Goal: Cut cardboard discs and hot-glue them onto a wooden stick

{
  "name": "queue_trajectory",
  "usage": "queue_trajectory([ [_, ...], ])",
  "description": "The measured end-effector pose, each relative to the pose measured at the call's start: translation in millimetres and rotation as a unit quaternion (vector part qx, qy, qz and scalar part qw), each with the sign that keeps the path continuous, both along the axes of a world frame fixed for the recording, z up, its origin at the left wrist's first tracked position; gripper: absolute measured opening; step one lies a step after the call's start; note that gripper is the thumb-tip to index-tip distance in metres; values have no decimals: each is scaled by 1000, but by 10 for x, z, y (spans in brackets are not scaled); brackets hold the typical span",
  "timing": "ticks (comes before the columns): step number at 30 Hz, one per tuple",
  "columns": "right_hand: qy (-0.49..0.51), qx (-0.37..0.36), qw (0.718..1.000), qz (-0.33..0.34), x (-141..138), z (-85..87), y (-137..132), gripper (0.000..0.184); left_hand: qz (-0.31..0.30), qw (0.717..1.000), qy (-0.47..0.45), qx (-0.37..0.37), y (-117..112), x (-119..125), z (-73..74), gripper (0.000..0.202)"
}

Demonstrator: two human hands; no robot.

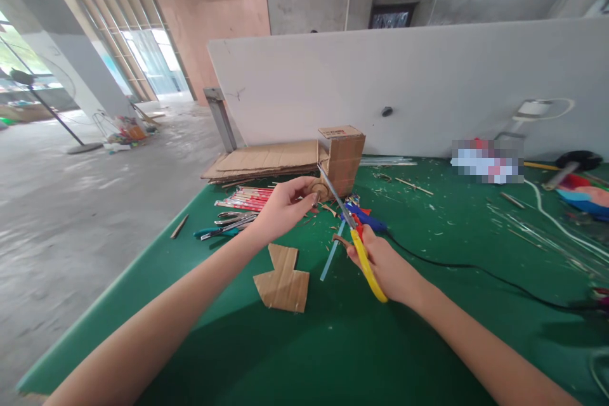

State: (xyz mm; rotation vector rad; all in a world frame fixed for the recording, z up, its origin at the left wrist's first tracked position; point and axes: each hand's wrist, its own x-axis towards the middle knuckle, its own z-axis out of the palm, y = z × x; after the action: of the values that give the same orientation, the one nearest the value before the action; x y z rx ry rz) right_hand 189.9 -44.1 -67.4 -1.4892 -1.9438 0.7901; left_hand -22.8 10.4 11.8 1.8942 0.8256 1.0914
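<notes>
My left hand [288,206] pinches a small round piece of cardboard [320,189]. In my right hand [385,263] are scissors [364,260] with yellow and red handles. Their blades point up and left, close beside the round piece; I cannot tell whether they touch it. A curled brown strip [341,241] shows at my right fingers. Below my hands lies an angular cardboard cutout [283,282] on the green table [228,342]. Behind the scissors lie a blue glue gun [375,223] and a translucent glue stick [332,257].
A cardboard box shape [346,165] stands behind my hands, beside stacked cardboard sheets [266,162]. Red-and-white wrapped sticks [247,198] and teal-handled pliers [214,233] lie left. The glue gun's black cable [457,264] runs right. A white panel [419,89] borders the table's back.
</notes>
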Motion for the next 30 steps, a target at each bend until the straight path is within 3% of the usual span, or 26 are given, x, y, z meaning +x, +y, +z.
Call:
queue_trajectory([
  [15,-21,-3,1000,-14,-10,-6,8,27,-28,996,78,27,46,-108,67,21],
  [19,-17,2,1000,-25,-30,1,12,26,3,999,-21,-36,41,-39,13,30],
  [23,-8,11,999,-32,-59,-10,35,27,8,985,-129,-113,76,36,-87,19],
  [30,-3,21,1000,13,-143,64,246,33,36,986,-134,-90,203,-23,-118,21],
])
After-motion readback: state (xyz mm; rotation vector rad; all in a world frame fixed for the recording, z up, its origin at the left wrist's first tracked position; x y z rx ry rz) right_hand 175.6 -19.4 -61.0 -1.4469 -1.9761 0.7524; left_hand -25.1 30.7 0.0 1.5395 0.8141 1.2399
